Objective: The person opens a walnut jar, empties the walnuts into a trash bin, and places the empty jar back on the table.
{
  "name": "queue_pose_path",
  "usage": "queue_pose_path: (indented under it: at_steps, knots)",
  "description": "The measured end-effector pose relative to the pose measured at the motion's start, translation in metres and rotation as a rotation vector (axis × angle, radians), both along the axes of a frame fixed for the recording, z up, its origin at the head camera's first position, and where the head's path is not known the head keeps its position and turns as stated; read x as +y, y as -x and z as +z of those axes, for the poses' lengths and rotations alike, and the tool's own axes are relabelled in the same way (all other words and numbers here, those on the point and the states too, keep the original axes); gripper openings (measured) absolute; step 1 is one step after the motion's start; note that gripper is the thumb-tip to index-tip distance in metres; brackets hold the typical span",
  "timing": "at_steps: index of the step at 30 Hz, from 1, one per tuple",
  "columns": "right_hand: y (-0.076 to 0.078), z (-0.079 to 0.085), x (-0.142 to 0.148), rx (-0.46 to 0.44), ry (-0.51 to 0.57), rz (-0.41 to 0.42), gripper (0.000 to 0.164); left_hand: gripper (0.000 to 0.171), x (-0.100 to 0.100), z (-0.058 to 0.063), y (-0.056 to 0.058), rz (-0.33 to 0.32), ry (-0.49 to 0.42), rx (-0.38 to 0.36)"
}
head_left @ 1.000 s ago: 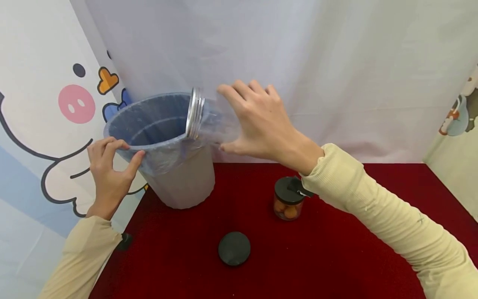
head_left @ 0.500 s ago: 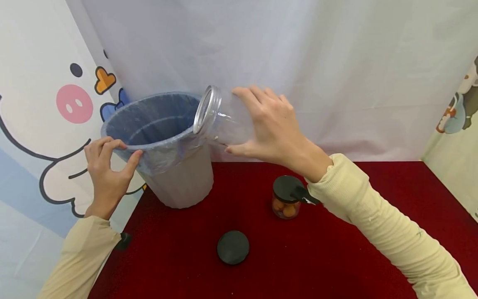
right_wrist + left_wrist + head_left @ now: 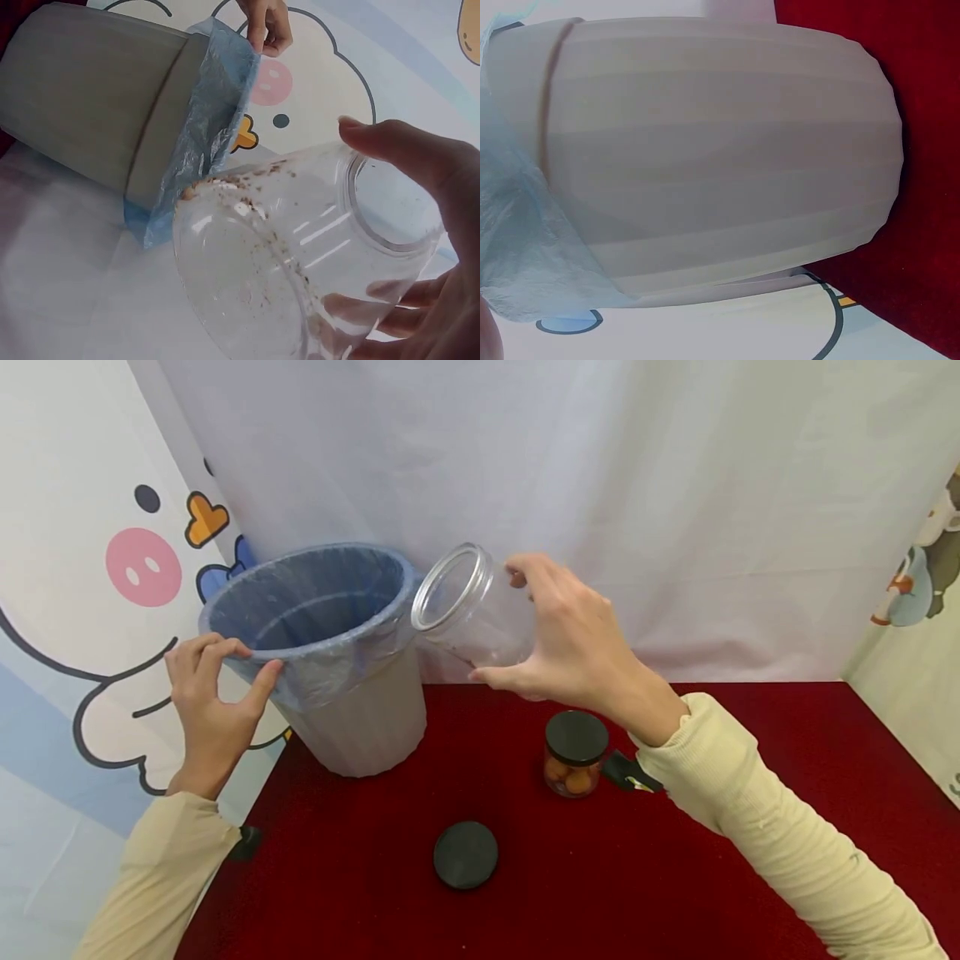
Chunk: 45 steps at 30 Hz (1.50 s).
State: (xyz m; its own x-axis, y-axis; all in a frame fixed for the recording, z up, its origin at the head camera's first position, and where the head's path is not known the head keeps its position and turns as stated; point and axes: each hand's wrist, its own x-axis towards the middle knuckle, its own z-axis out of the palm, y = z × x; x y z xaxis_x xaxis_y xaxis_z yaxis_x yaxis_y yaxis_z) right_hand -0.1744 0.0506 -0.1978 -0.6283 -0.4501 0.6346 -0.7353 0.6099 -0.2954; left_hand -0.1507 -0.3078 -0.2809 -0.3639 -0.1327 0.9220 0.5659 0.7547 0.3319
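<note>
Clear jar [image 3: 483, 622] has moved rightward from the bin [image 3: 363, 718].

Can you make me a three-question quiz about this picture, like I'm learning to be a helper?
1. Which of the hands holds the clear jar: A, left; B, right; or C, neither?
2. True or false: the left hand grips the edge of the bin.
3. Fill the gap: the loose black lid lies on a ____ table.

Key: 1 B, the right hand; 2 true; 3 red.
</note>
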Motion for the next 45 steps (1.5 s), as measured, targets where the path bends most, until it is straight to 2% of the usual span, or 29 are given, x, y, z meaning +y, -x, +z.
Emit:
queue_pose_path:
  at_steps: [8, 12, 22, 25, 30, 45]
  knots:
    - [-0.002, -0.011, 0.009, -0.066, 0.072, 0.023, 0.085, 0.052, -0.016, -0.013, 0.012, 0.029, 0.012, -0.017]
    - [-0.003, -0.016, 0.015, -0.096, 0.104, 0.032, 0.083, 0.051, -0.019, -0.015, 0.014, 0.030, 0.011, -0.020]
    - [-0.002, -0.031, 0.031, -0.207, 0.140, 0.038, 0.082, 0.049, -0.014, -0.012, 0.010, 0.022, 0.002, -0.026]
    - [-0.002, -0.037, 0.035, -0.236, 0.152, 0.045, 0.084, 0.046, -0.007, -0.007, 0.005, 0.013, 0.000, -0.023]
    - [-0.001, -0.045, 0.039, -0.254, 0.173, 0.056, 0.086, 0.042, 0.004, 0.001, -0.004, 0.002, -0.008, -0.022]
    - [-0.004, -0.060, 0.048, -0.266, 0.218, 0.109, 0.084, 0.043, 0.003, 0.001, -0.003, 0.007, -0.025, -0.027]
